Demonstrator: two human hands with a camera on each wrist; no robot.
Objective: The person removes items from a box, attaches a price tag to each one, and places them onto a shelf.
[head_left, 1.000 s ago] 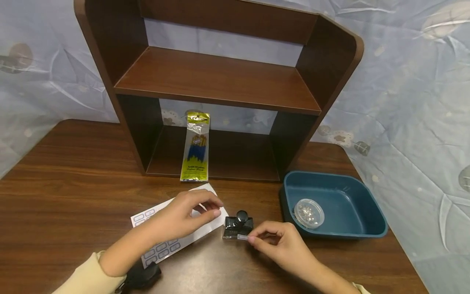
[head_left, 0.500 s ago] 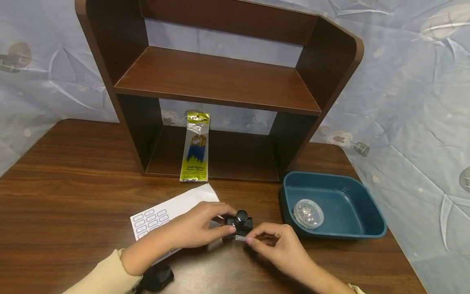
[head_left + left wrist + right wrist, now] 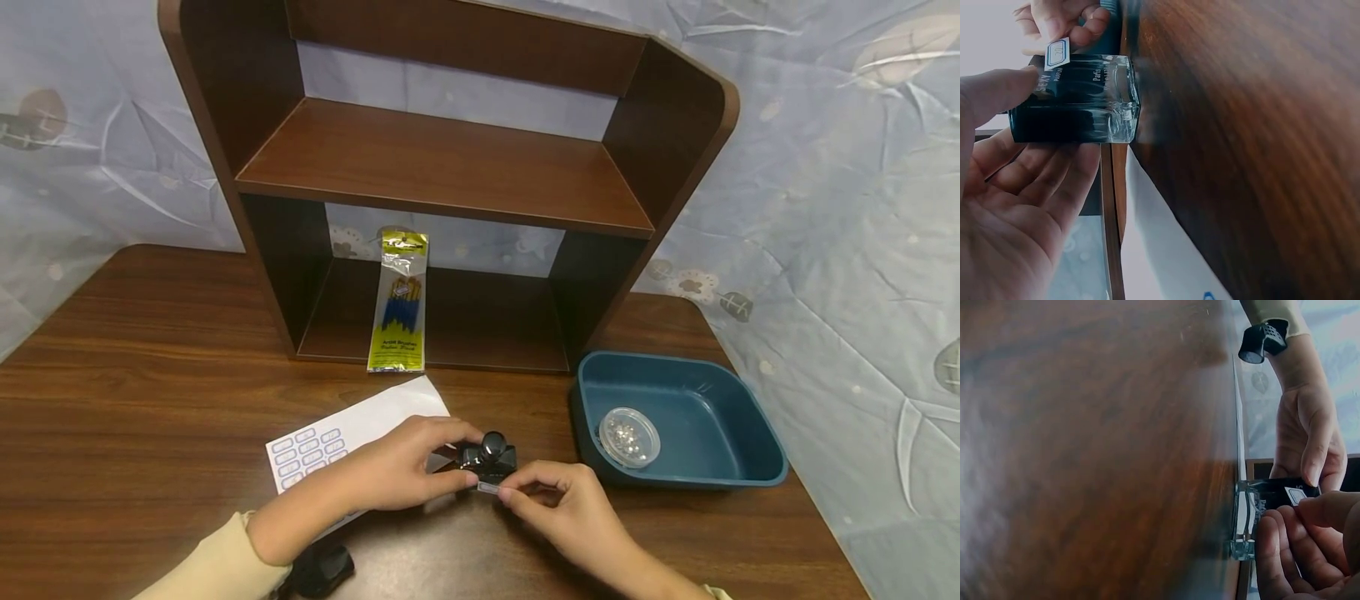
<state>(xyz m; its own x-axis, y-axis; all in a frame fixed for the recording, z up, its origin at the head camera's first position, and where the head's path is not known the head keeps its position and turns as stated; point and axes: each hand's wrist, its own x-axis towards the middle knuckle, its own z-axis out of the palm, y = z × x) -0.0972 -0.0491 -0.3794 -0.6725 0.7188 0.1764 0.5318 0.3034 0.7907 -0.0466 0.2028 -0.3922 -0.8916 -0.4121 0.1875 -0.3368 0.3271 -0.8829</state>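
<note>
A dark glass perfume bottle point(image 3: 489, 457) with a round black cap stands on the table. My left hand point(image 3: 405, 467) holds it from the left, thumb on the lettered front and fingers behind, as the left wrist view shows. Between thumb and fingertip my right hand point(image 3: 573, 504) pinches a small blue-bordered label sticker point(image 3: 1057, 54). That sticker lies against the upper front of the bottle, near my left thumb; how much of it is stuck down I cannot tell. Beneath my left forearm is a white label sheet point(image 3: 393, 412) with rows of printed labels, partly hidden.
To the right sits a blue bin point(image 3: 675, 360), with a clear round container point(image 3: 630, 437) of small shiny pieces inside. A brown shelf unit point(image 3: 450, 171) rises at the back. A pack of artist brushes point(image 3: 400, 308) leans in its lower opening.
My left hand has moved right from above the label sheet and taken hold of the perfume bottle. The right hand has shifted slightly left with the label sticker.
</note>
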